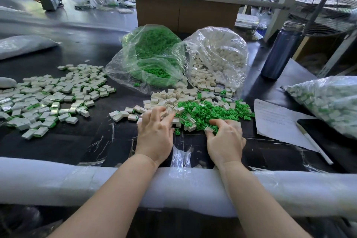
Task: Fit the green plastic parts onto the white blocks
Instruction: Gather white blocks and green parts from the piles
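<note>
While both forearms cross a white foam edge pad (58, 183) at the bottom of the frame, the left hand (154, 133) spreads relaxed fingers over loose white blocks (166, 100) at centre. The right hand (226, 137) curls round green plastic parts (208, 110). Left of centre lie assembled blocks (48, 94); behind, a bag of green parts (150, 54) and a bag of white blocks (216, 58).

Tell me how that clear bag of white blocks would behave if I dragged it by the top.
The clear bag of white blocks looks thin and crinkled, so it would probably sag rather than hold its shape. Its mouth lies open toward the loose pile, so more blocks would likely spill. It bulges full, so it is probably fairly heavy.
</note>
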Demonstrator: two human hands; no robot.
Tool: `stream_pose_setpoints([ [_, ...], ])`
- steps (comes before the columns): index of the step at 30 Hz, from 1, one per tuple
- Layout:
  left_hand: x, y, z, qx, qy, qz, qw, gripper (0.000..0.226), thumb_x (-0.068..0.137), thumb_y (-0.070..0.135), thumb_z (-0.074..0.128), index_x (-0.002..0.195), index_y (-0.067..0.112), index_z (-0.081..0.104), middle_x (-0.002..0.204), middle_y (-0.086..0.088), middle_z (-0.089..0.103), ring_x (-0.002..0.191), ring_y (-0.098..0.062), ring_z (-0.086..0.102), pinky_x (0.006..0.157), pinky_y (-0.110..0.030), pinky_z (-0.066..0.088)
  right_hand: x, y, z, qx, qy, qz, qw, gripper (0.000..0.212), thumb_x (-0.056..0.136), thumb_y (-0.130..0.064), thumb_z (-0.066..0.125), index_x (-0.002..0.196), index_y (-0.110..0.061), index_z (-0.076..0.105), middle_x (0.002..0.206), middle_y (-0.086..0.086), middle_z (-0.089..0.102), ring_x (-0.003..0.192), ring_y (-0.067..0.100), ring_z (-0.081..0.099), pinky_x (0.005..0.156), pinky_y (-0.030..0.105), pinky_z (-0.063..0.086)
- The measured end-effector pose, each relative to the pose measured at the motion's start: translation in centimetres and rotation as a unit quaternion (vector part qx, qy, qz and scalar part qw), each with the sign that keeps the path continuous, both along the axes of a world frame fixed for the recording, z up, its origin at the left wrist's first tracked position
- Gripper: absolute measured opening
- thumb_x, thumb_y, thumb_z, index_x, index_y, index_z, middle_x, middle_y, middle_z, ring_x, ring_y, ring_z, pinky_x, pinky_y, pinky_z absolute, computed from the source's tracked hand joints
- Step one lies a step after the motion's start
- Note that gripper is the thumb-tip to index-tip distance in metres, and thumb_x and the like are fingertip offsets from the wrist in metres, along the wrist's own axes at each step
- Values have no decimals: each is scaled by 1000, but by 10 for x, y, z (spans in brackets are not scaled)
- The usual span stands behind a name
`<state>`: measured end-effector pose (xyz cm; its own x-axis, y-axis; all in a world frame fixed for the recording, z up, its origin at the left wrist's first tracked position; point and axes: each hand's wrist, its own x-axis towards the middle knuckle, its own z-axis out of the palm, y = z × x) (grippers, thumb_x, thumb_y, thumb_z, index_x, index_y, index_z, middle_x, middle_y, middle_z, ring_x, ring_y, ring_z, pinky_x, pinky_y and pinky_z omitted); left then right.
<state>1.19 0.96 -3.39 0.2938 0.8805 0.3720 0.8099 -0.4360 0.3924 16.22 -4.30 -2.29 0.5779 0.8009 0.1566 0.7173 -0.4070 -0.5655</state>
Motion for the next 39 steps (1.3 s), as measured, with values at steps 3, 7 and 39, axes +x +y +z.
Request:
stream_pose_setpoints([
  [3, 2, 2, -3, -12, 48, -13, 999, 46, 95, 30, 42, 140, 34, 35, 142, 8, 21, 121, -12, 8, 105, -33, 14, -2, 0, -1, 17, -24, 56, 998, 34, 90, -22, 58, 123, -29, 58, 127, -4, 47, 121, 17, 35, 98, 34, 26],
  [7, 2, 2, -3, -3, 46, -9, 999, 42, 92, 33, 49, 134, 33, 45, 136, 8, 30, 120, -14, 15, 97, -28, 10, -9, 3, -1, 27, -92, 134, 986, 38, 93, -25, 53, 129, -38, 52, 132, -5, 44, 120, 17, 34, 97, 33, 25],
  [39, 2, -9, 15, -68, -138, -122, 980, 20, 84, 6, 64, 103, 10, 65, 101, -4, 59, 89, -17, 56, 86, -22, 44, -8, -1, 1, 121, 67, 172, 975, 8, 86, -13, 64, 89, -12, 71, 78, -1, 67, 76, 16, 58, 69, 21, 40],
])
